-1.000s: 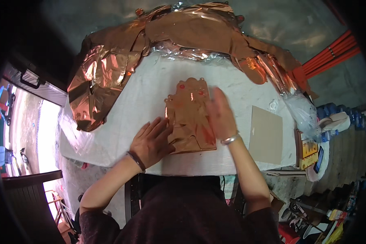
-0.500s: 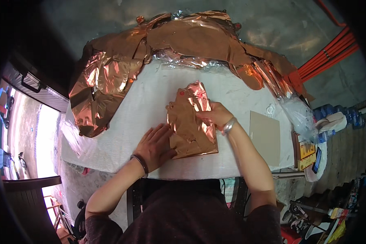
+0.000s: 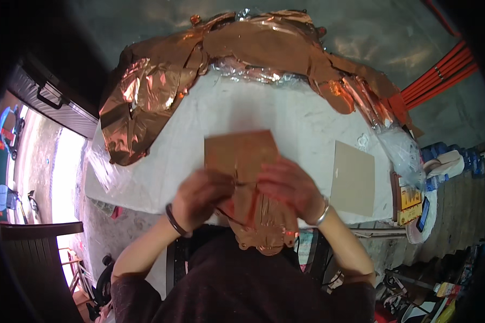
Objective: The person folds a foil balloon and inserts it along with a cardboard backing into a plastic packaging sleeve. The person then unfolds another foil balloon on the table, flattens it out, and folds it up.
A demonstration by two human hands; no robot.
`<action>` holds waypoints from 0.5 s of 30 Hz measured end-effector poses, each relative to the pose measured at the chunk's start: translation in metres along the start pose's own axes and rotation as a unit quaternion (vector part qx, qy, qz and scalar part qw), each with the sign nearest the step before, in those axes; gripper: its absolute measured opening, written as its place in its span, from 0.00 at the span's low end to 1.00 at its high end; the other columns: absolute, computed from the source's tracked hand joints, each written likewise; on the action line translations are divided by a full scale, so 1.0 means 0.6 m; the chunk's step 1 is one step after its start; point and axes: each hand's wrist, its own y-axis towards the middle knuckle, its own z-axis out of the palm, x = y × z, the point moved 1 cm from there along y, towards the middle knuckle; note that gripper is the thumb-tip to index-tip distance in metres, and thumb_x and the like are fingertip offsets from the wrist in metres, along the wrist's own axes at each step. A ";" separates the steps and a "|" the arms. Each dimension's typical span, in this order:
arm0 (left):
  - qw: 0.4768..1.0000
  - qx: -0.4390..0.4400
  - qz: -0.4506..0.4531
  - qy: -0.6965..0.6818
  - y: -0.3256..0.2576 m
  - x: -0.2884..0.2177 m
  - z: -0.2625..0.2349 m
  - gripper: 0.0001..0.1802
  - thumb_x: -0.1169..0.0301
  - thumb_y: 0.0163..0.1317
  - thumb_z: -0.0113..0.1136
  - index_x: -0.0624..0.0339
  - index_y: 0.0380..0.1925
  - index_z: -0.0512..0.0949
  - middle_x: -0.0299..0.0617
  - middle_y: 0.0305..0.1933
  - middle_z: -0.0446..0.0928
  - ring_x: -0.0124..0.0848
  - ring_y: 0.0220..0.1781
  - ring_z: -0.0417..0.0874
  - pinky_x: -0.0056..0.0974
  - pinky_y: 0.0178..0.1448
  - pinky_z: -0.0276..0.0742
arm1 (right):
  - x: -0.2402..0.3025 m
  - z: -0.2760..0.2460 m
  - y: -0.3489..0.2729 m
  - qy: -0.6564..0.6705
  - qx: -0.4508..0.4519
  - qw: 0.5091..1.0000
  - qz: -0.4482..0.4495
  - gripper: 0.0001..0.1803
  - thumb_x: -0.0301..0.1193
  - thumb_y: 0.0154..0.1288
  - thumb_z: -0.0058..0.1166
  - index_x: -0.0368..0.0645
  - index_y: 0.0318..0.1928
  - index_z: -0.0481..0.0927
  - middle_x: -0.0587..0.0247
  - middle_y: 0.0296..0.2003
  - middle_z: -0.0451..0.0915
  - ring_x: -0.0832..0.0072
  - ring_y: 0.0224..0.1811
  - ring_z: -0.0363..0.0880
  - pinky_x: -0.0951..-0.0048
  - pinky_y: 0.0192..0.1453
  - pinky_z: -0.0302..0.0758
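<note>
**Copper foil piece [image 3: 242,149] held in both hands across the near edge of the white worktop [image 3: 156,183]**

From where I stand, a dark ridged case [image 3: 59,105] with a handle is at the far left. Next to it, big crinkled sheets of copper-coloured foil [image 3: 145,110] drape over the worktop's left end and arch along its far side.

The left hand [image 3: 203,196], a dark bangle [image 3: 173,220] at its wrist, has its fingers curled in, pinching the foil piece at its left side; the fingertips are a little blurred. The piece lies between the two hands, its straight end out over the worktop, its knobbly end close against the person's dark shirt [image 3: 226,290]. The right hand [image 3: 292,188], wearing a silver bracelet [image 3: 324,211], is bent over the right side, fingers closed on the foil.

Further right, a plain greyish card [image 3: 353,177] lies flat, well apart from the foil piece. Beyond it come crumpled clear plastic [image 3: 399,153], a yellow box [image 3: 408,199] with a dark phone-like slab [image 3: 424,212] just beside it, and a bundle of orange-red rods [image 3: 441,78].
</note>
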 end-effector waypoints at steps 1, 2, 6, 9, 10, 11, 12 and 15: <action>1.000 0.004 -0.008 0.000 -0.024 -0.005 0.014 0.10 0.77 0.52 0.61 0.61 0.36 0.81 0.45 0.43 0.81 0.41 0.48 0.83 0.40 0.52 0.78 | -0.024 -0.003 -0.014 -0.266 0.046 0.952 -0.143 0.16 0.29 0.55 0.58 0.41 0.45 0.82 0.57 0.51 0.79 0.63 0.59 0.75 0.58 0.67 0.68; 0.998 0.046 -0.020 0.034 -0.044 -0.010 0.027 0.11 0.76 0.52 0.60 0.61 0.37 0.80 0.44 0.45 0.81 0.41 0.51 0.82 0.42 0.55 0.77 | -0.040 0.001 -0.027 -0.507 0.088 0.813 -0.274 0.16 0.29 0.54 0.57 0.43 0.46 0.82 0.58 0.52 0.79 0.62 0.59 0.75 0.58 0.67 0.68; 0.992 0.098 -0.047 0.060 -0.072 -0.017 0.037 0.15 0.75 0.49 0.59 0.60 0.40 0.80 0.42 0.48 0.80 0.39 0.58 0.79 0.45 0.64 0.72 | -0.066 0.008 -0.064 -0.500 0.070 0.832 -0.228 0.16 0.26 0.53 0.60 0.44 0.46 0.82 0.61 0.51 0.79 0.63 0.59 0.75 0.60 0.64 0.70; 0.992 0.099 -0.061 0.053 -0.080 -0.017 0.041 0.13 0.75 0.53 0.58 0.61 0.41 0.80 0.45 0.50 0.79 0.43 0.59 0.78 0.48 0.65 0.70 | -0.077 0.007 -0.073 -0.476 0.067 0.849 -0.219 0.20 0.24 0.50 0.60 0.45 0.47 0.81 0.62 0.52 0.79 0.67 0.59 0.75 0.62 0.64 0.68; 0.992 0.099 -0.061 0.055 -0.082 -0.016 0.041 0.13 0.75 0.53 0.58 0.61 0.41 0.80 0.45 0.50 0.79 0.43 0.59 0.78 0.48 0.65 0.70 | -0.080 0.006 -0.072 -0.464 0.068 0.856 -0.218 0.21 0.24 0.48 0.61 0.45 0.47 0.81 0.63 0.51 0.79 0.67 0.58 0.75 0.63 0.63 0.69; 0.992 0.098 -0.056 0.063 -0.084 -0.015 0.043 0.14 0.75 0.50 0.58 0.61 0.40 0.80 0.45 0.50 0.79 0.42 0.59 0.78 0.47 0.66 0.71 | -0.081 0.005 -0.072 -0.465 0.067 0.856 -0.217 0.21 0.24 0.48 0.61 0.45 0.47 0.81 0.63 0.51 0.79 0.67 0.58 0.75 0.63 0.63 0.69; 0.991 0.097 -0.050 0.071 -0.085 -0.015 0.043 0.16 0.75 0.48 0.59 0.60 0.40 0.80 0.44 0.49 0.79 0.40 0.59 0.78 0.45 0.66 0.71 | -0.083 0.003 -0.070 -0.463 0.072 0.857 -0.213 0.21 0.24 0.48 0.62 0.46 0.47 0.81 0.63 0.50 0.80 0.68 0.57 0.76 0.63 0.62 0.69; 0.994 0.083 -0.063 0.037 -0.080 -0.018 0.041 0.14 0.76 0.48 0.61 0.62 0.37 0.81 0.45 0.49 0.79 0.41 0.58 0.78 0.44 0.63 0.73 | -0.088 -0.007 -0.068 -0.431 0.070 0.879 -0.189 0.21 0.24 0.48 0.62 0.47 0.47 0.82 0.63 0.49 0.80 0.68 0.54 0.77 0.64 0.58 0.71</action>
